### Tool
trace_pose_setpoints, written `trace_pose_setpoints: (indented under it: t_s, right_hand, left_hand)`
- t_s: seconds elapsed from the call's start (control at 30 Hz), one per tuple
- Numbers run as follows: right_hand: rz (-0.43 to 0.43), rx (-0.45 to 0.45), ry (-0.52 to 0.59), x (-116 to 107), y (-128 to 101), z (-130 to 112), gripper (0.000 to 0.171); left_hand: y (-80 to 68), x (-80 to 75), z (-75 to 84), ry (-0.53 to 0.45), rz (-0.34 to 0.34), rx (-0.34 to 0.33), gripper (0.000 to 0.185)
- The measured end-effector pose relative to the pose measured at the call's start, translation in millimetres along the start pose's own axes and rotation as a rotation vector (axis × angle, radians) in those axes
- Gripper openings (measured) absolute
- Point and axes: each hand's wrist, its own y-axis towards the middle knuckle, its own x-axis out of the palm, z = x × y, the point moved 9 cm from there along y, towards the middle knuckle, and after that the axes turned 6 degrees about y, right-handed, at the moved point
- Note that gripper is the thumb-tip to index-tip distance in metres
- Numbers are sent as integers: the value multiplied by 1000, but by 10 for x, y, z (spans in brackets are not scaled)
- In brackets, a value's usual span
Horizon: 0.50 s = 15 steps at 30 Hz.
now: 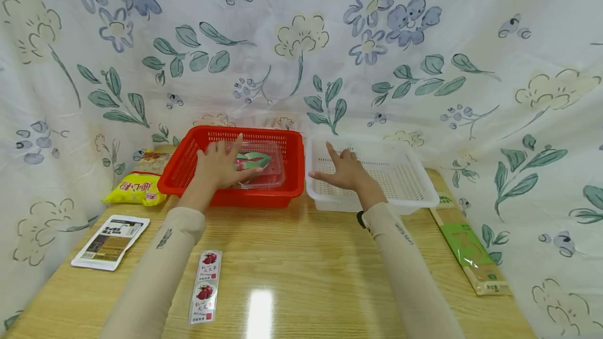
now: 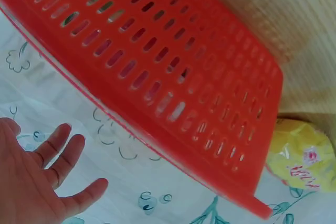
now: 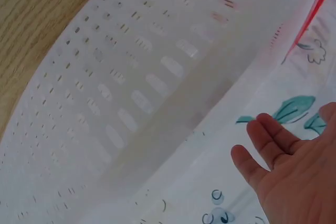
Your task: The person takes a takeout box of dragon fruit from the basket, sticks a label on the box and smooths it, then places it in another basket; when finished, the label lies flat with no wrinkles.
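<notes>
My left hand (image 1: 219, 165) is held over the red plastic basket (image 1: 235, 199), its fingers spread and nothing in them. Inside that basket lies a clear plastic box (image 1: 277, 171), with a green-and-pink item (image 1: 256, 159) at it, partly covered by my hand. Above the white plastic basket (image 1: 400, 200) hovers my right hand (image 1: 347, 170), fingers apart and also holding nothing. The left wrist view shows the spread left fingers (image 2: 71, 158) beside the red basket's slotted wall. In the right wrist view, the right fingers (image 3: 270, 145) extend beside the white basket's rim.
On the wooden table (image 1: 282, 276), a yellow packet (image 1: 138, 188) and a white-and-brown pouch (image 1: 111, 242) lie at the left. A strip of fruit stickers (image 1: 205, 286) is near the front. A long green-and-tan pack (image 1: 471, 250) lies at the right. Flowered cloth (image 1: 264, 67) hangs behind.
</notes>
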Motion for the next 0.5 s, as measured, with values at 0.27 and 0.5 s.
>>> trace_pose_setpoints:
  t_s: [0.27,0.5]
  right_hand:
    - [-11,-23,12,82,11,-52,107]
    - [-6,-41,16,170,1,-111,107]
  left_hand:
    - [-114,49,-58,-22,16,6,107]
    - [-286,143,-211,-34,40,-21,111]
